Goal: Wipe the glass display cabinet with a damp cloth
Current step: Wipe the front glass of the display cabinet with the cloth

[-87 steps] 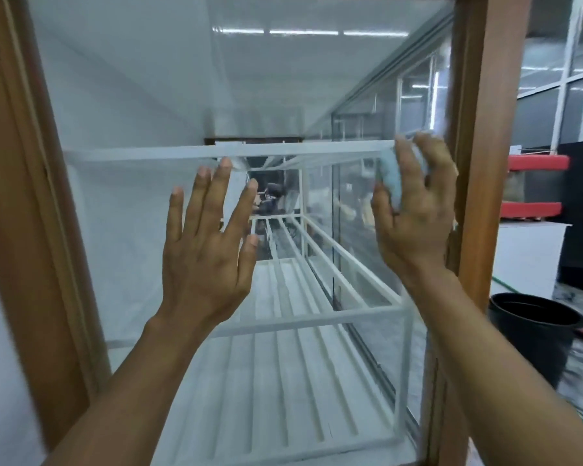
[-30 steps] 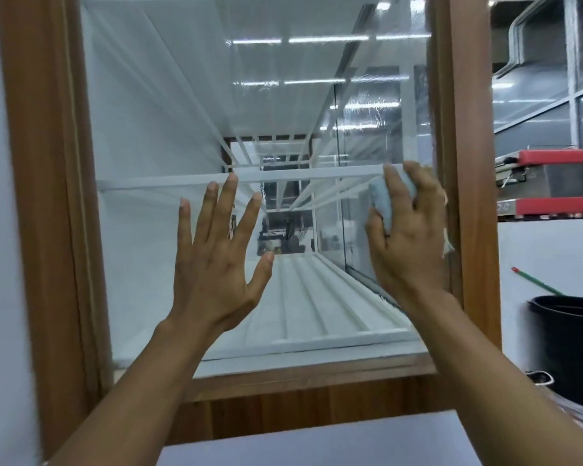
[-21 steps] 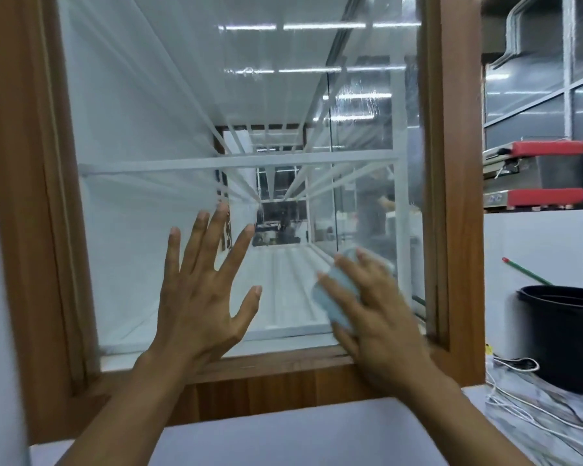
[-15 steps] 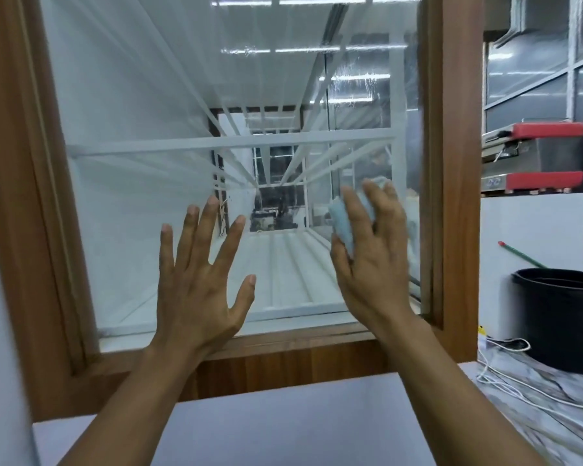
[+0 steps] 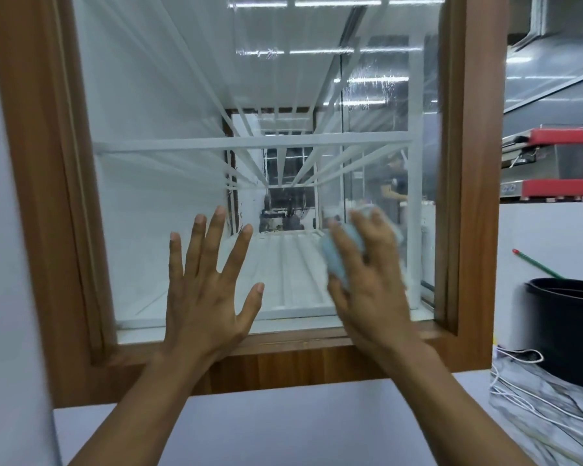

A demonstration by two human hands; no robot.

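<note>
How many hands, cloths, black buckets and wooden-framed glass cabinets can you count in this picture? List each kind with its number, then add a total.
Hands: 2 (left hand, right hand)
Cloth: 1
Black bucket: 1
Glass cabinet: 1
Total: 5

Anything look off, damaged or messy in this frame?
Nothing looks broken or askew. The glass pane shows streaky smears at its upper right, apparently wiping residue. Loose white cables lie tangled on the counter beside the black bucket. The right hand presses the blue cloth to the glass; the left hand is spread flat.
</note>
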